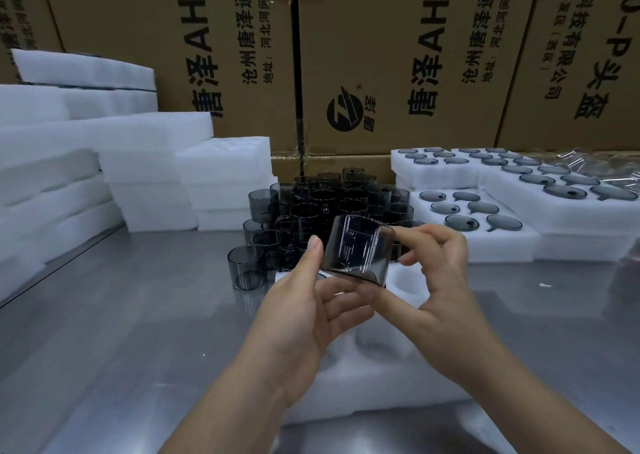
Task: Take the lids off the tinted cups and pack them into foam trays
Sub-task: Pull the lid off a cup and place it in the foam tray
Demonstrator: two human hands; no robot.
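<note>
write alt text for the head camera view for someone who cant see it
Two bare hands, left hand and right hand, hold a tinted cup tilted above an empty foam tray on a metal table. Behind it stands a cluster of tinted cups; foam trays of lids sit right, foam stacks left, cardboard boxes behind.

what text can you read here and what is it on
"唐泽AH4", running sideways, cut off at the top: left carton
"唐泽AH4" and a round logo with "唐泽": middle carton
"头盔": right carton
Smaller address and company lines on the cartons: too blurred to quote
Cups, trays: none
</note>
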